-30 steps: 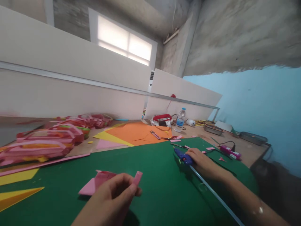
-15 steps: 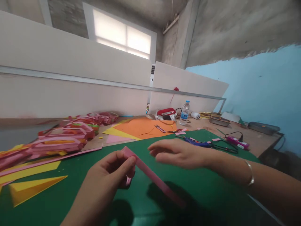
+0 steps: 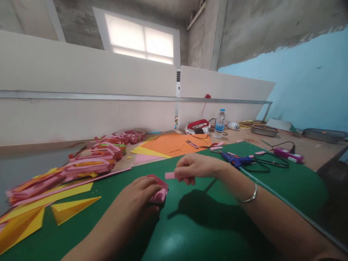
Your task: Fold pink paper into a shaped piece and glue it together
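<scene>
My left hand (image 3: 137, 194) is closed, its fingers curled over a folded pink piece (image 3: 160, 193) low over the green mat (image 3: 179, 224). Part of that piece is hidden beneath the fingers. A little to the right, my right hand (image 3: 197, 167) pinches a pink strip (image 3: 170, 175); a short flat end of it sticks out leftward from the fingertips. The gap between the strip's end and the folded piece is small. A dark shadow of my right hand falls on the mat below it.
On the left lie bundles of pink strips (image 3: 89, 163) and folded yellow sheets (image 3: 74, 209). Orange sheets (image 3: 174, 143) with snips (image 3: 191, 144) lie at the back. Right of these are a blue glue gun (image 3: 236, 159), a water bottle (image 3: 220, 124) and a purple power strip (image 3: 288, 155).
My right hand has gone from open and empty to pinching a pink strip. The long strip no longer extends from my left hand, which has turned palm down over the folded pink piece.
</scene>
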Demonstrator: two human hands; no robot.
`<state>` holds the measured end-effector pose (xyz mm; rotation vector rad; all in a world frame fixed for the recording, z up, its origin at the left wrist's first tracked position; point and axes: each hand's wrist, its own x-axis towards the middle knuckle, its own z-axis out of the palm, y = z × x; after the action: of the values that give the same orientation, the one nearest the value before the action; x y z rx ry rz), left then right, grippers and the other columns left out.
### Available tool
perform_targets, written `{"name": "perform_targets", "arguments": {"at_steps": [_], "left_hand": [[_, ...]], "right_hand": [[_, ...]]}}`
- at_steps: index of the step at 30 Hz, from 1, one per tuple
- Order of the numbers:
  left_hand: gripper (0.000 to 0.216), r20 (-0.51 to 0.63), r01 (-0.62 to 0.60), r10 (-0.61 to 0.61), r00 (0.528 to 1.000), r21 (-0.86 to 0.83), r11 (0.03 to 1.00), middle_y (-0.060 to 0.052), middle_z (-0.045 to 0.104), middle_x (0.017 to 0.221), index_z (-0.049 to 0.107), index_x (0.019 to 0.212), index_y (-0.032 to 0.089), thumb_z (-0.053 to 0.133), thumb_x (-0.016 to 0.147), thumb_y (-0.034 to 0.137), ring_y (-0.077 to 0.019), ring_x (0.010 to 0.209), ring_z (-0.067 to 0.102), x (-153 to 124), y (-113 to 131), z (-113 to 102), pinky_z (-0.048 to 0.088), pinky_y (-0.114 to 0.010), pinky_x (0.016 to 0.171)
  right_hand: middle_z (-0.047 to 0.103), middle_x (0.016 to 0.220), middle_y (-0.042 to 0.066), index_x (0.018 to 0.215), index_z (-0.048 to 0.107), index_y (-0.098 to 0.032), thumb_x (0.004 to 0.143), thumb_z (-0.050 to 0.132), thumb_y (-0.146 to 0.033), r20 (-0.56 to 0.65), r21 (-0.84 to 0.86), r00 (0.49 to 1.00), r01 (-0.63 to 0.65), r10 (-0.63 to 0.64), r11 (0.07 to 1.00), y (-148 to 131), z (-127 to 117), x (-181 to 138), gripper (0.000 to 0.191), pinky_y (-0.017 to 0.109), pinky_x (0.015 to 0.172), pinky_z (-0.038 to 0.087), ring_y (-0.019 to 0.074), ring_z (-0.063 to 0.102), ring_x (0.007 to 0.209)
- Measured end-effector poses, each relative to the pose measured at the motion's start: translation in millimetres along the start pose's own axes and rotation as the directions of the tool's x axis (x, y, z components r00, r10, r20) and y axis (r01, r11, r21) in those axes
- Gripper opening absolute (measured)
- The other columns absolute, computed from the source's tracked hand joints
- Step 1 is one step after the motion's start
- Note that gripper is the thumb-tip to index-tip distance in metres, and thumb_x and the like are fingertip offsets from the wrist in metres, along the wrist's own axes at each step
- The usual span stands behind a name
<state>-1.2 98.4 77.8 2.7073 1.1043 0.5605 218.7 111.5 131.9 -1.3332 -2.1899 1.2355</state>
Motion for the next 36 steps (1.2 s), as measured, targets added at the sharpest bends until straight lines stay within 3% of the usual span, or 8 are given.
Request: {"name": "perform_targets", "arguments": {"at_steps": [2, 4, 9, 15, 22, 36], "left_hand": [[0.034, 0.024, -0.013, 0.011, 1.0, 0.074, 0.997, -0.004, 0.065, 0.115, 0.064, 0.104, 0.025, 0.057, 0.071, 0.017, -0.0251, 0.108, 0.055, 2, -4, 6, 0.043, -0.039, 0.091], [0.04, 0.035, 0.016, -0.02, 0.999, 0.114, 0.993, -0.004, 0.064, 0.118, 0.061, 0.111, 0.026, 0.055, 0.073, 0.017, -0.0262, 0.11, 0.054, 4, -10, 11, 0.041, -0.042, 0.093], [0.033, 0.081, 0.066, -0.078, 0.994, 0.145, 0.987, -0.004, 0.067, 0.112, 0.059, 0.114, 0.029, 0.048, 0.082, 0.027, -0.0283, 0.106, 0.056, 9, -20, 18, 0.045, -0.043, 0.084], [0.036, 0.121, 0.056, -0.067, 0.99, 0.098, 0.994, -0.004, 0.066, 0.112, 0.062, 0.111, 0.028, 0.057, 0.078, 0.042, -0.0253, 0.099, 0.06, 11, -22, 17, 0.047, -0.036, 0.082], [0.025, 0.044, -0.023, 0.023, 0.999, -0.008, 1.0, -0.007, 0.063, 0.114, 0.063, 0.104, 0.024, 0.052, 0.083, 0.032, -0.0225, 0.101, 0.057, 6, -23, 14, 0.047, -0.033, 0.083], [0.027, 0.096, 0.018, -0.014, 0.995, -0.039, 0.999, -0.007, 0.059, 0.118, 0.061, 0.106, 0.025, 0.047, 0.085, 0.036, -0.0228, 0.104, 0.056, 6, -10, 8, 0.048, -0.035, 0.087]], "right_hand": [[0.056, 0.053, -0.003, 0.07, 0.058, -0.014, 0.08, 0.051, -0.024, 0.115, -0.022, 0.991, -0.062, 0.065, 0.998, 14, 2, 0, 0.016, 0.018, 0.048, 0.043, 0.0072, 0.053, 0.047], [0.057, 0.053, -0.004, 0.069, 0.057, -0.014, 0.078, 0.052, -0.024, 0.147, -0.027, 0.985, -0.088, 0.091, 0.996, 26, 6, 5, 0.014, 0.018, 0.047, 0.041, 0.0071, 0.052, 0.046], [0.055, 0.052, -0.004, 0.063, 0.054, -0.014, 0.075, 0.053, -0.025, 0.131, 0.008, 0.988, -0.086, 0.084, 0.996, 36, 13, 15, 0.017, 0.017, 0.044, 0.036, 0.0057, 0.047, 0.043], [0.054, 0.051, -0.004, 0.061, 0.054, -0.015, 0.073, 0.053, -0.024, 0.104, 0.037, 0.99, -0.097, 0.093, 0.995, 38, 16, 13, 0.016, 0.017, 0.044, 0.035, 0.0055, 0.046, 0.042], [0.053, 0.05, -0.004, 0.058, 0.054, -0.015, 0.072, 0.054, -0.023, 0.072, 0.046, 0.992, -0.106, 0.102, 0.993, 35, 22, 14, 0.016, 0.017, 0.043, 0.036, 0.0056, 0.044, 0.042], [0.052, 0.048, -0.005, 0.058, 0.054, -0.015, 0.071, 0.053, -0.022, 0.065, 0.06, 0.993, -0.106, 0.102, 0.993, 30, 19, 10, 0.015, 0.017, 0.041, 0.036, 0.0058, 0.045, 0.042]]}}
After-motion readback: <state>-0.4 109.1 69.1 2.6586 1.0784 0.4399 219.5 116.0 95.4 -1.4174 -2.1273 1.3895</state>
